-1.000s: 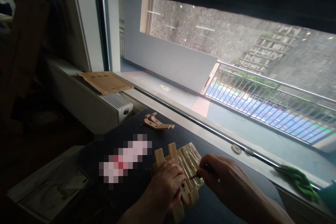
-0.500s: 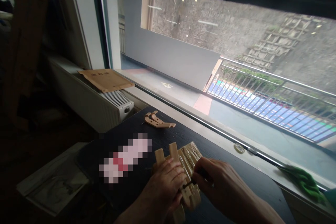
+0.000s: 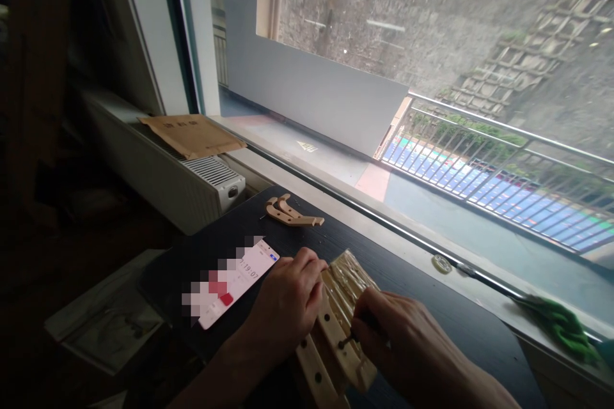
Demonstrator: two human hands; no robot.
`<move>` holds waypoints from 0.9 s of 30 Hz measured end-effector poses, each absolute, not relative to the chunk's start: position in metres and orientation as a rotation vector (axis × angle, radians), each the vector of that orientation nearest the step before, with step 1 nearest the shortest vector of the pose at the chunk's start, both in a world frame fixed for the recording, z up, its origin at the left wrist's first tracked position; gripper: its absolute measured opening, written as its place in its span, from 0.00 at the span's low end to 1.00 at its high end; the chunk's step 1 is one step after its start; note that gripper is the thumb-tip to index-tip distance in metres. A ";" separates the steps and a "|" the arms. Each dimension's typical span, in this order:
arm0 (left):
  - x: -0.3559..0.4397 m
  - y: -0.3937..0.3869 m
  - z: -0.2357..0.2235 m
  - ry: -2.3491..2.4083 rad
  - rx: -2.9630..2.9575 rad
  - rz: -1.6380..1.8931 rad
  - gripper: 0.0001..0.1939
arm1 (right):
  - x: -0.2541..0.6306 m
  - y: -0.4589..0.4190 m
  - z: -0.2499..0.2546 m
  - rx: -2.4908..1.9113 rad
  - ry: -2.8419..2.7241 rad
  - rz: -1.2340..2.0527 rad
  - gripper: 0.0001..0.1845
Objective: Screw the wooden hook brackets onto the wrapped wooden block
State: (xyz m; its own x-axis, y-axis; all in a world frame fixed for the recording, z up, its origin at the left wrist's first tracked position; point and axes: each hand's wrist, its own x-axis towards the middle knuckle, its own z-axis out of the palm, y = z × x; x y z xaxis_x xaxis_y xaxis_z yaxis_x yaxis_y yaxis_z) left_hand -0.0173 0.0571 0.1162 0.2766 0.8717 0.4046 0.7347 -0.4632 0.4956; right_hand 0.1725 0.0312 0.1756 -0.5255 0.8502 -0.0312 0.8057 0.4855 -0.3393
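Observation:
On the dark table, a wooden assembly of pale strips with drilled holes (image 3: 330,326) lies under both hands. My left hand (image 3: 295,291) is closed around the far end of its left-hand wooden pieces; its fingertips are partly hidden. My right hand (image 3: 393,326) grips a dark thin-shafted screwdriver (image 3: 354,337), whose tip is at a hole in the right-hand holed strip. Most of the handle is hidden in the fist. Beneath that strip is a slatted wooden panel in shiny clear wrap (image 3: 350,281). Farther back lie two curved wooden pieces (image 3: 292,214) with holes.
A phone (image 3: 240,287) showing a timer lies left of my left hand, partly pixelated. A brown envelope (image 3: 192,134) rests on the radiator (image 3: 225,185). Along the windowsill are a roll of tape (image 3: 441,263) and a green cloth (image 3: 559,329). Tiny bits lie near the curved pieces.
My left hand has gone from lying flat across the wooden strips to closing around their far end. The assembly has shifted, showing more holes. The screwdriver remains at the strip in my right hand.

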 end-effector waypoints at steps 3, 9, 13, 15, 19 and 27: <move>-0.029 0.037 0.114 1.538 2.287 0.936 0.15 | 0.177 0.025 0.174 -1.432 -2.583 0.530 0.08; -0.040 0.016 0.105 1.489 2.206 0.961 0.14 | 0.186 0.020 0.187 -1.343 -2.587 0.427 0.08; -0.039 0.017 0.105 1.487 2.208 0.985 0.14 | 0.189 0.020 0.197 -1.332 -2.594 0.350 0.09; -0.039 0.017 0.105 1.500 2.213 0.989 0.14 | 0.189 0.020 0.196 -1.327 -2.606 0.398 0.08; -0.040 0.015 0.102 1.520 2.226 0.996 0.14 | 0.187 0.022 0.188 -1.374 -2.584 0.453 0.08; -0.039 0.017 0.101 1.546 2.232 0.978 0.15 | 0.181 0.025 0.181 -1.343 -2.558 0.479 0.08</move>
State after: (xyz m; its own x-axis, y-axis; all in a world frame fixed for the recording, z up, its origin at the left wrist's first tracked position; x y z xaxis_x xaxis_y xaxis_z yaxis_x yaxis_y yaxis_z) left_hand -0.0394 0.0166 0.1007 0.2098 0.9009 0.3801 0.7295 -0.4030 0.5526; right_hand 0.1808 0.0252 0.1813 -0.5613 0.8268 0.0366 0.7575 0.5311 -0.3796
